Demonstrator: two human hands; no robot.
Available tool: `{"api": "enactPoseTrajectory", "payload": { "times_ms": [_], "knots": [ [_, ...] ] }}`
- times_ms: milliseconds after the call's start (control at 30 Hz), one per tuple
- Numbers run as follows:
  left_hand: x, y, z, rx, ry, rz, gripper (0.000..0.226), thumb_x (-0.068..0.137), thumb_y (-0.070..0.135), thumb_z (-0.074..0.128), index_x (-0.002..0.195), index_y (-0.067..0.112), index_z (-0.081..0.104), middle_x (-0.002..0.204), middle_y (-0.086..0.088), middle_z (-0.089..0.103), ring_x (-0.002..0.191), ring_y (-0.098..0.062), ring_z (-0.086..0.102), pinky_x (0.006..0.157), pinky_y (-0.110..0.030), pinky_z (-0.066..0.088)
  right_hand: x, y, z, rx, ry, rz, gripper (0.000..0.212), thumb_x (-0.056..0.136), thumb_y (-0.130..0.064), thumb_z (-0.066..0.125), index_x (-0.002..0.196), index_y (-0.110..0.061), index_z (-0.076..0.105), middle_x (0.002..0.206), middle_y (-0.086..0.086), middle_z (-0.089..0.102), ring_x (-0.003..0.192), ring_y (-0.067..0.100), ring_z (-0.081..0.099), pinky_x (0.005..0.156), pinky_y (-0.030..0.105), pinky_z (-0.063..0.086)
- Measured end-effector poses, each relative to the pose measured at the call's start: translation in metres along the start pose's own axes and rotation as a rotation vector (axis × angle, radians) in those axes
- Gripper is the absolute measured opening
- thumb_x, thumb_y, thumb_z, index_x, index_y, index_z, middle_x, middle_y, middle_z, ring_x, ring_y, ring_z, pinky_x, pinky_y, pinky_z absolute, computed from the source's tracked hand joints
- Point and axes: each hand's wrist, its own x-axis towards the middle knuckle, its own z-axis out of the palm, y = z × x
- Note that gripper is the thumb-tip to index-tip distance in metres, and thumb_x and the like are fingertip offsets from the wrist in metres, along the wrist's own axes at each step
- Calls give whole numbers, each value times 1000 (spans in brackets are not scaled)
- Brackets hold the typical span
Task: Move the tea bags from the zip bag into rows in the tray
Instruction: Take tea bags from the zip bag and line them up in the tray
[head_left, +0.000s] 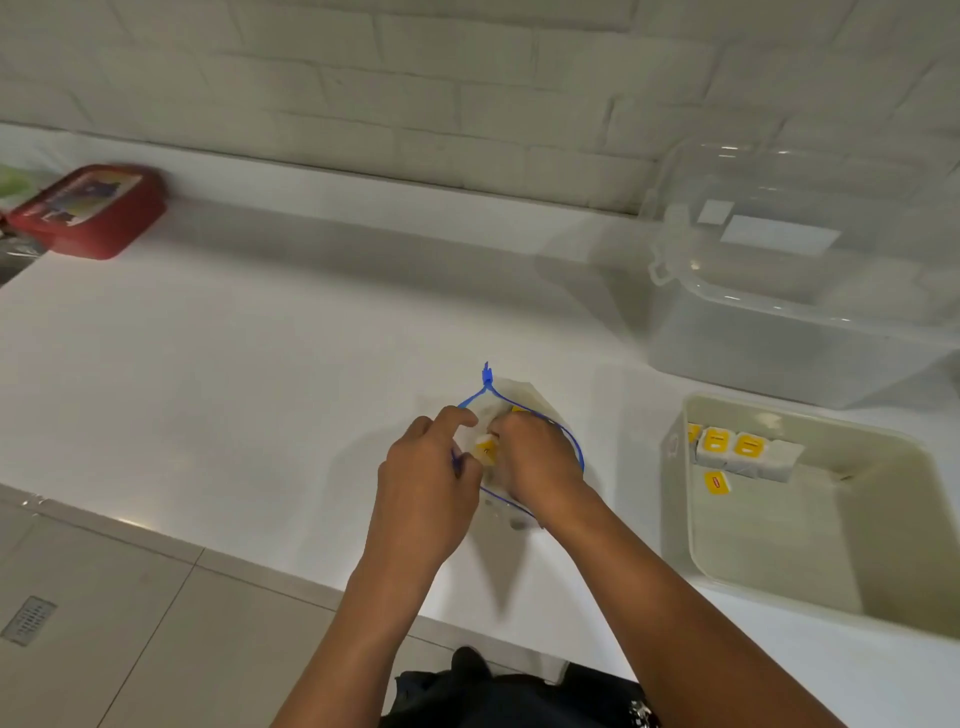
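left hand (426, 467): i hold the zip bag (524, 415) rim open
right hand (535, 457): pinches a tea bag (485, 447) inside
risk: the tag could snag the rim and drop short of the tray (675, 467) to my right

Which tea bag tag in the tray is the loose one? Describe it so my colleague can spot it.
Find the cream tray at the counter's right edge. A row of tea bags lines its far-left corner. The loose yellow tag lies flat on the floor just nearer than that row, alone.
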Motion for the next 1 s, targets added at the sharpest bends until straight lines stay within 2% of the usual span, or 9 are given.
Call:
{"api": "enactPoseTrajectory", "payload": {
  "times_ms": [67,133,267,367,467,567,700,867,1000],
  "knots": [
    [0,-1,-4,-1,-15,19,37,90,14,58,122,32,60,85,9,52,69,-3,51,62,-23,34,1,-1,1,43,-21,40,32,91,-24,58,63,-23,42,60,-5,48,60,21,51,51,27,36],
    [-1,-1,-8,-1,-36,28,37,90,15,58,122,33,60,86,10,51,71,-3,51,64,-24,36,1,-1,0,44,-29,48,33,93,-31,54,63,-25,41,62,-6,48,62,20,50,50,27,32],
    [-6,-1,-11,-18,-64,47,40,89,16,59,125,33,59,86,10,50,73,-7,52,69,-28,45,-3,-1,0,43,3,54,32,92,-26,55,65,-25,39,64,-7,45,65,19,48,48,26,27],
    [-8,-2,-11,-19,-73,69,40,90,19,61,126,36,58,87,10,49,73,-7,53,69,-26,46,-8,-3,-5,43,31,50,16,95,-24,52,79,-20,50,73,-5,53,70,20,55,55,27,34],
    [-8,-3,-10,-29,-67,83,41,91,23,63,129,37,57,91,10,48,72,-5,54,70,-25,46,-16,-5,-12,89,53,40,14,94,-22,50,82,-17,50,70,-6,48,66,19,50,50,26,28],
    [-7,-3,-9,-29,-62,105,40,94,24,62,131,38,55,95,11,49,70,-2,55,69,-25,45,-27,-10,-17,-26,116,-2,12,95,-16,49,97,-14,61,90,2,63,83,25,61,56,27,35],
    [-7,-6,-9,-20,-62,101,35,94,30,62,127,40,58,103,13,50,72,-1,60,69,-26,47,-52,-11,-20,-30,238,-61,16,98,-19,49,108,-18,61,105,2,64,92,26,63,65,29,38],
    [-8,-12,-12,-76,-86,130,27,92,40,65,119,46,63,118,20,48,85,4,61,74,-22,48,-71,0,-23,261,506,-61,11,93,-30,61,90,-24,69,96,-7,68,82,14,63,72,32,50],
    [-7,-15,-14,-157,-135,197,23,90,46,67,113,47,68,124,25,46,91,4,58,77,-23,50,-82,4,-32,500,439,-68,8,89,-32,70,83,-27,73,87,-15,68,79,5,61,70,19,45]
  ]
}}
